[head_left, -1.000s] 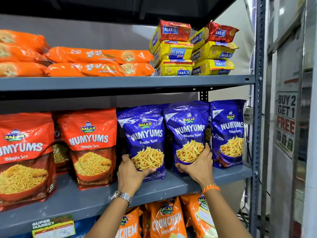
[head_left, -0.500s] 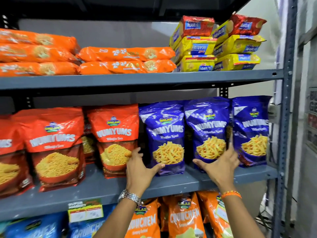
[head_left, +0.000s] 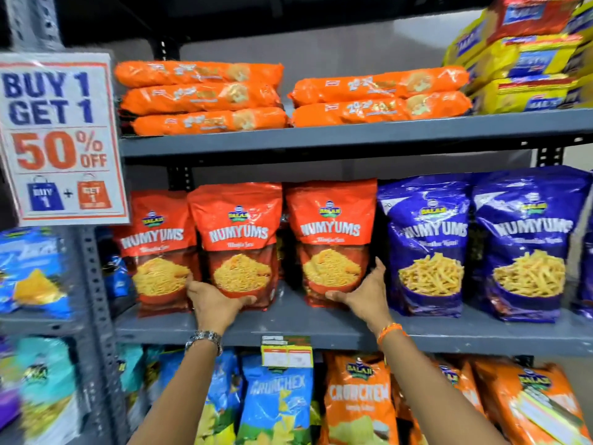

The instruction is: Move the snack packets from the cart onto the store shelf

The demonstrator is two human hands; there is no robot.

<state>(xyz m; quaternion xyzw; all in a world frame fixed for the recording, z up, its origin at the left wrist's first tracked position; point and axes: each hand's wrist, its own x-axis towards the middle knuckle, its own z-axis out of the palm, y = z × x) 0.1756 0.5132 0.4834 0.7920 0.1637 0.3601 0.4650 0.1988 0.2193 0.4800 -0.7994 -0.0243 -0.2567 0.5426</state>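
Observation:
Three red Numyums packets stand upright on the grey middle shelf [head_left: 321, 326]. My left hand [head_left: 215, 300] grips the bottom of the middle red packet [head_left: 239, 242], thumb across its front. My right hand [head_left: 365, 297] holds the lower right corner of the right red packet [head_left: 332, 239]. A third red packet [head_left: 160, 248] stands further left, partly behind the middle one. To the right stand two blue Numyums packets [head_left: 428, 242], [head_left: 529, 242]. The cart is out of view.
Orange biscuit rolls [head_left: 205, 97] and yellow Marie packs [head_left: 526, 59] lie on the upper shelf. Crunchex and Crunchem bags [head_left: 356, 399] fill the shelf below. A "Buy 1 Get 1" sign [head_left: 59, 139] hangs on the left upright. Another shelf unit stands at far left.
Both hands left the two blue packets and moved left along the shelf to the red packets. My view swung left, bringing the sale sign into sight.

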